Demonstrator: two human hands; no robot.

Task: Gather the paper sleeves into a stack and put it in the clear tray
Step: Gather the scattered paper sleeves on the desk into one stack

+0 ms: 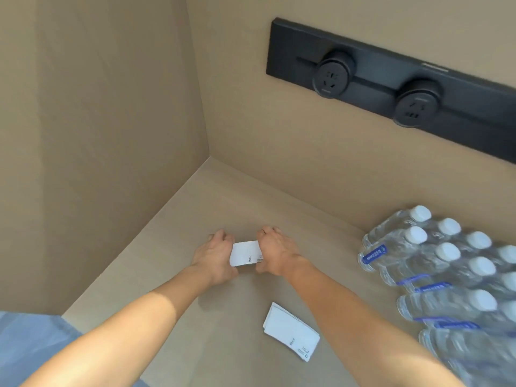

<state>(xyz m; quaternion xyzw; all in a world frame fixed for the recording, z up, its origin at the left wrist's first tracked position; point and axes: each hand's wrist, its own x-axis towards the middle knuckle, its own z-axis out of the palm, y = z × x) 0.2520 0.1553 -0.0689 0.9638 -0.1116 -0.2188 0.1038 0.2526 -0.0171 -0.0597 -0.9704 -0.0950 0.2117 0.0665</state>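
Countertop (195, 208): plain beige, matte, set into a corner w/ matching walls at back and left; bare toward the corner. On it: small fanned stack of white paper sleeves (291, 331), flat, near front, approx. centre; shrink-wrapped pack of water bottles (446, 272), white caps, blue labels, along right side, running out of frame at right edge; pack and sleeves apart.

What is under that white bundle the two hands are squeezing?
Under the bundle lies the beige counter, with a shadow below its near edge. The left hand and right hand cover its ends, so anything beneath those is hidden. No tray shows.
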